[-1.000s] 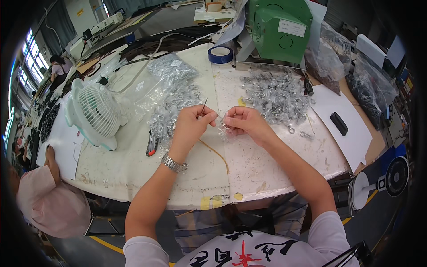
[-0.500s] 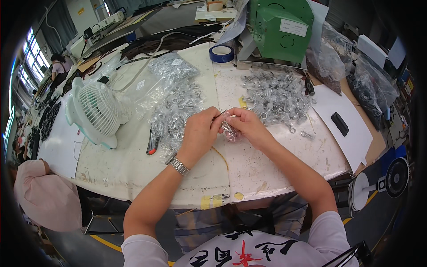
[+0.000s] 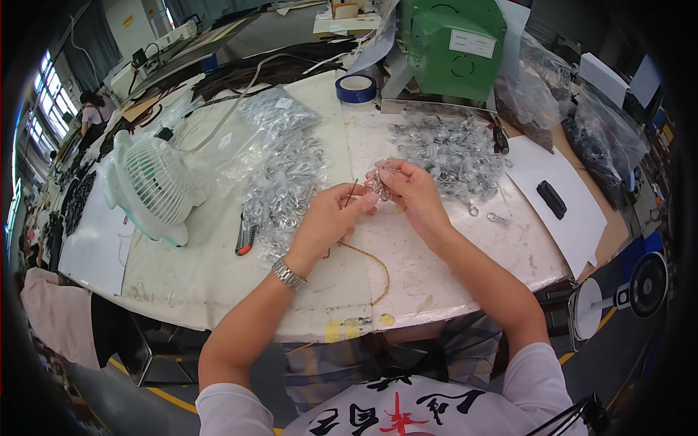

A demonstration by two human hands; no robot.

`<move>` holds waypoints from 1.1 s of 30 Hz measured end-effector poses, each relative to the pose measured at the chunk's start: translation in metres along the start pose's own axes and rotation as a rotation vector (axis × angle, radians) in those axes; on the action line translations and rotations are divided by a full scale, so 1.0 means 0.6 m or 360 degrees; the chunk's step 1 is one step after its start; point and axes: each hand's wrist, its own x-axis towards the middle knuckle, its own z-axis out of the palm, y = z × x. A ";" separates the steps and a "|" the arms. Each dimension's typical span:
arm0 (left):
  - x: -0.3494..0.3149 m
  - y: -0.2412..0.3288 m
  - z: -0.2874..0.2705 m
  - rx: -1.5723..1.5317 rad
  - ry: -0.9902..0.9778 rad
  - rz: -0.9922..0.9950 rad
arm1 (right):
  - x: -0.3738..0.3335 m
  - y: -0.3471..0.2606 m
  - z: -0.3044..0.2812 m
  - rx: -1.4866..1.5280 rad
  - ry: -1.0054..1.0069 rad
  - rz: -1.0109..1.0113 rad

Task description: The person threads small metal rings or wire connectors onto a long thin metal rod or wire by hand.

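My left hand (image 3: 327, 219) is closed with its fingertips round a thin dark pointed tool (image 3: 352, 191) whose tip points up. Close beside it, my right hand (image 3: 416, 195) pinches a shiny metal clasp (image 3: 381, 187) in clear plastic; the fingers partly hide it. A yellow-brown cord (image 3: 379, 270) curves over the table from beneath my left hand towards the front edge. Left of my hands lies a heap of plastic-wrapped metal clasps (image 3: 285, 178), and a second heap of wrapped clasps (image 3: 452, 154) lies beyond my right hand.
A utility knife (image 3: 245, 237) lies by the left heap, near a pale fan (image 3: 150, 187). At the back are a roll of blue tape (image 3: 356, 90) and a green machine (image 3: 451, 62). A black bar-shaped object (image 3: 552, 200) rests on white paper (image 3: 571, 229) at right.
My hands have drawn slightly apart, with the clasp raised in the right. The cord now curves further right across the table. The person's sleeve at far left has shifted.
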 end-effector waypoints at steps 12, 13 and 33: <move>0.006 -0.023 0.008 -0.0540 -0.0235 -0.0144 | -0.013 0.010 0.013 0.0141 0.0010 -0.0059; 0.006 -0.020 0.011 -0.0557 -0.0255 -0.0208 | -0.014 0.009 0.010 0.0101 0.0005 -0.0050; 0.006 -0.011 -0.007 -0.0315 -0.0110 0.0050 | -0.012 0.011 0.026 0.0231 -0.0247 0.0127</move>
